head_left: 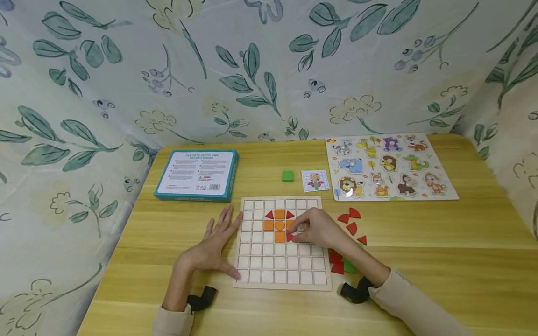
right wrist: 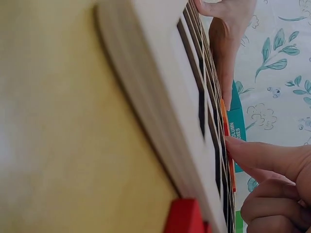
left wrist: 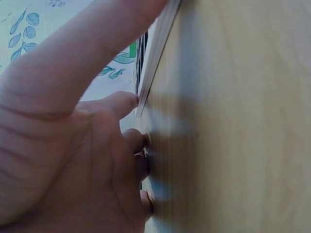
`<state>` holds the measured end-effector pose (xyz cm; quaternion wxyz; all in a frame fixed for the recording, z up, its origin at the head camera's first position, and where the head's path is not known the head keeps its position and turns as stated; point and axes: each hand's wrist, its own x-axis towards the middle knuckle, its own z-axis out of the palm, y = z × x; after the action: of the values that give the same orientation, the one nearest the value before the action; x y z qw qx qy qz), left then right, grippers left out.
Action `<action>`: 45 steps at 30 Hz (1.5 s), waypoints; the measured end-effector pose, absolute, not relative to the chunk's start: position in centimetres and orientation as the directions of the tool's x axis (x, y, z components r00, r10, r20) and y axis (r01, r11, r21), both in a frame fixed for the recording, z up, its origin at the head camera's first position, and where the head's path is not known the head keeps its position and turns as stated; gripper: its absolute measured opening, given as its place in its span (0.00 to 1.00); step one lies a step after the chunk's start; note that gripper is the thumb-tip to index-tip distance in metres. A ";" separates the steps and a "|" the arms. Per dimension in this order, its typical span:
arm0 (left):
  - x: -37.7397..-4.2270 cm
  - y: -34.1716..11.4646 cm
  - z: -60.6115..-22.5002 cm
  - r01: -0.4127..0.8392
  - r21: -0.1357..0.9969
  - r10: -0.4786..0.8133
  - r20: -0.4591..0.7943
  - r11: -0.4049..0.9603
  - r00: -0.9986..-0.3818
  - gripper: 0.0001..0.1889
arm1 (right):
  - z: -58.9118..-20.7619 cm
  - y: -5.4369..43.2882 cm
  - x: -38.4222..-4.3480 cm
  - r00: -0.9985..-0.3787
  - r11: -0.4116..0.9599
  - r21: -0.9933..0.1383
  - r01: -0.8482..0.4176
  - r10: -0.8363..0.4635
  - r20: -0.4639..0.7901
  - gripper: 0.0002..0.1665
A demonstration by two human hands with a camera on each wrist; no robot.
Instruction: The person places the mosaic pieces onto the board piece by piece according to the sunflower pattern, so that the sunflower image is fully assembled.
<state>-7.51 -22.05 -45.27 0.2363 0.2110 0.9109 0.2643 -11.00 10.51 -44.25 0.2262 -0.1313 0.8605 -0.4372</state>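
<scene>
Head view: the right hand (head_left: 318, 228) pinches a red triangle (head_left: 289, 237) on the wooden grid board (head_left: 268, 263); the left hand (head_left: 208, 252), fingers spread, touches the board's edge.

Teal box (head_left: 196, 175) far L; animal puzzle brd (head_left: 368, 177) back R.

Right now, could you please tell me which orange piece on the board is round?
The middle piece is the round one; the orange pieces around it show straight edges.

Play corner: animal puzzle (head_left: 391, 167), leaf-print fabric (head_left: 269, 42)
</scene>
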 end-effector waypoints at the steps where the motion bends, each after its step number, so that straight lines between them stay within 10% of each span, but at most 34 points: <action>1: -7.5 -22.0 -45.3 0.259 0.583 0.510 -0.319 0.770 -0.799 0.81 | -44.3 10.5 -11.0 -0.864 0.581 -0.813 -0.029 -0.424 -0.271 0.05; 45: -7.4 -21.9 -44.9 0.250 0.601 0.516 -0.321 0.759 -0.794 0.80 | -42.7 25.1 -11.0 -0.857 0.610 -0.792 0.016 -0.400 -0.325 0.13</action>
<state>-7.36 -21.91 -44.90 0.2416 0.2113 0.9062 0.2755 -10.99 25.13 -42.74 0.2434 -0.1111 0.8636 -0.4273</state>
